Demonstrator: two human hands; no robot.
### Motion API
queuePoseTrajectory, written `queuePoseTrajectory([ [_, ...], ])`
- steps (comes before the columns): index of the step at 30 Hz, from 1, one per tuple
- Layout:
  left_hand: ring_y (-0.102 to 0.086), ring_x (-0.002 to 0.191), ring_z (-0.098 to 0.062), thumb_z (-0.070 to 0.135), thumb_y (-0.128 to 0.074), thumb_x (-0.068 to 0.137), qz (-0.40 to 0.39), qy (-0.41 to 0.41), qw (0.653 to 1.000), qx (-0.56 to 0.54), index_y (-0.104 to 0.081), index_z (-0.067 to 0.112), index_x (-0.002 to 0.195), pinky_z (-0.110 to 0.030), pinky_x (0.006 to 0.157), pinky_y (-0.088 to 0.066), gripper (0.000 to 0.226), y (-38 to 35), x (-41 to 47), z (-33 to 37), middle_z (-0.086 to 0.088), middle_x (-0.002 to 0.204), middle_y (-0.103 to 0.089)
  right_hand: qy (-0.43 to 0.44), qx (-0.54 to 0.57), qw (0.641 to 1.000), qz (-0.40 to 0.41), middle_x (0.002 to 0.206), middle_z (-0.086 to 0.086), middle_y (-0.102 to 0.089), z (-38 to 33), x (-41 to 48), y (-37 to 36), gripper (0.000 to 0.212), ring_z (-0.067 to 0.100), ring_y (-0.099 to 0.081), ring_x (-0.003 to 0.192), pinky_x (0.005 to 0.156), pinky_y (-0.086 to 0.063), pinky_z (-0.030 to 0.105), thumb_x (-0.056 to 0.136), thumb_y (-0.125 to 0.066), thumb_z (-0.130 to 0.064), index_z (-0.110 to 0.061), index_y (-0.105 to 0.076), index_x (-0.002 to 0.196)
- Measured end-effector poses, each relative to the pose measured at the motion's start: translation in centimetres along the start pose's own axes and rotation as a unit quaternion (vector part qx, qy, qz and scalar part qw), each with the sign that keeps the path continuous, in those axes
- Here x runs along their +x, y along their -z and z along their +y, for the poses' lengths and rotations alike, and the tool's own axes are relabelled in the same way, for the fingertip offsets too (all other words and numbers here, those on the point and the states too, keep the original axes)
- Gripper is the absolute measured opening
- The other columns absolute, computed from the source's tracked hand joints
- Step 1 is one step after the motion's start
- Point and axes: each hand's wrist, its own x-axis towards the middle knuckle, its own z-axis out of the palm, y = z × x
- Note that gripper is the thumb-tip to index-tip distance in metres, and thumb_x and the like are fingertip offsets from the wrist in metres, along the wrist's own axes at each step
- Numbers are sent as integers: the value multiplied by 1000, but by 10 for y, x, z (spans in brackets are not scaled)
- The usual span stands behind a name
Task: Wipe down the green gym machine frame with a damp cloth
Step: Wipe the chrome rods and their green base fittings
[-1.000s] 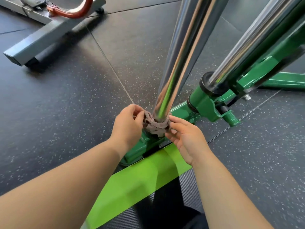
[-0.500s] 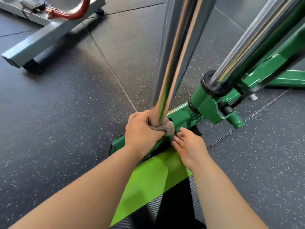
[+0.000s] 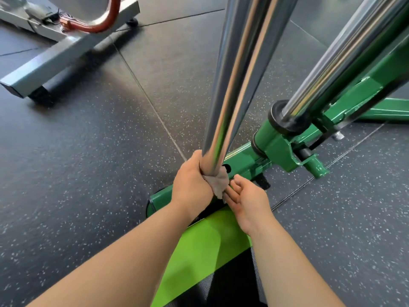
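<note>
The green machine frame (image 3: pixel 276 149) lies low across the dark floor. A thick chrome guide rod (image 3: pixel 234 89) rises from it toward me. Wrapped around the foot of that rod is a grey-brown cloth (image 3: pixel 218 185). My left hand (image 3: pixel 191 185) grips the cloth and the rod together, fingers curled round them. My right hand (image 3: pixel 247 201) is just right of the cloth with its fingers loosely extended, fingertips touching the cloth's hanging end.
A second chrome rod (image 3: pixel 336 69) slants up from a black collar on the green frame at the right. A bright green pad (image 3: pixel 199 251) lies below my hands. A grey machine base (image 3: pixel 55 65) with a red tube stands on the speckled rubber floor at the upper left.
My left hand has closed round the cloth and rod at the base. My right hand has let go of the cloth and dropped slightly lower to the right.
</note>
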Motion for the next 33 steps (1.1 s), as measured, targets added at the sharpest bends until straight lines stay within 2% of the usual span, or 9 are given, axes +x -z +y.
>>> queuePoseTrajectory([
  [4, -63, 80, -28, 16, -70, 76, 58, -88, 994, -36, -53, 41, 92, -33, 80, -57, 34, 16, -4, 59, 2, 84, -65, -8, -8, 1000, -7, 135, 18, -58, -4, -7, -1, 27, 26, -61, 119, 109, -43, 42, 103, -45, -11, 3, -54, 123],
  [6, -64, 83, -32, 18, -74, 77, 62, -156, 984, -59, -52, 30, 92, -34, 81, -57, 29, 33, -8, 101, 3, 83, -65, -13, -10, 1000, -21, 130, 18, -60, -6, -17, -9, 38, 26, -54, 127, 112, -39, 43, 103, -42, -11, 8, -44, 137],
  [9, -65, 84, -30, 29, -79, 69, 52, -193, 976, -88, -51, 21, 94, -45, 79, -58, 38, 50, -10, 139, 4, 81, -65, -41, 42, 997, -55, 145, 10, -49, -8, -31, -19, 52, 21, -40, 138, 117, -28, 43, 106, -36, -17, -14, -22, 156],
  [16, -62, 92, -43, 34, -80, 65, 29, -167, 978, -118, -58, 18, 91, -58, 82, -55, 37, 49, -6, 137, -14, 92, -65, -47, 100, 991, -76, 164, 8, -14, -12, -41, -13, 51, 22, -14, 151, 122, -14, 44, 109, -26, -21, -11, -12, 157],
  [20, -67, 92, -36, 29, -76, 67, -22, -151, 981, -116, -60, 21, 89, -52, 85, -56, 29, 47, 0, 120, -10, 90, -68, -40, 82, 993, -74, 164, 6, -16, -5, -39, -14, 50, 20, -14, 151, 123, -11, 40, 109, -22, -24, -12, -12, 157],
  [24, -58, 83, -25, 9, -72, 63, -107, 17, 965, -240, -59, 11, 88, -36, 73, -56, 28, 34, 3, 76, -10, 83, -59, -28, 72, 995, -64, 155, 1, -39, 7, -35, -20, 45, 12, -37, 142, 117, -26, 31, 109, -27, -25, -10, -33, 151],
  [26, -60, 73, -22, 15, -77, 64, -104, 27, 985, -132, -61, 19, 82, -43, 75, -57, 25, 22, 7, 34, -9, 79, -62, -29, 69, 995, -72, 125, 1, -68, 13, -27, -20, 37, 3, -66, 100, 86, -50, 17, 109, -27, -24, -11, -57, 127],
  [29, -64, 85, -18, 44, -73, 73, -53, 5, 997, 52, -61, 28, 92, -36, 90, -53, 28, 12, 6, -10, 7, 86, -70, -34, 91, 993, -71, 73, 1, -74, 16, -17, -17, 44, 7, -67, 56, 46, -47, 13, 109, -25, -25, -12, -63, 93],
  [33, -54, 110, -16, 58, -50, 78, -40, -37, 984, 172, -57, 33, 111, -34, 115, -24, 42, 11, 1, -22, 10, 112, -65, -35, 90, 994, -42, 127, 6, -66, 19, -12, -22, 44, 12, -67, 92, 61, -52, 20, 106, -36, -25, -13, -39, 148],
])
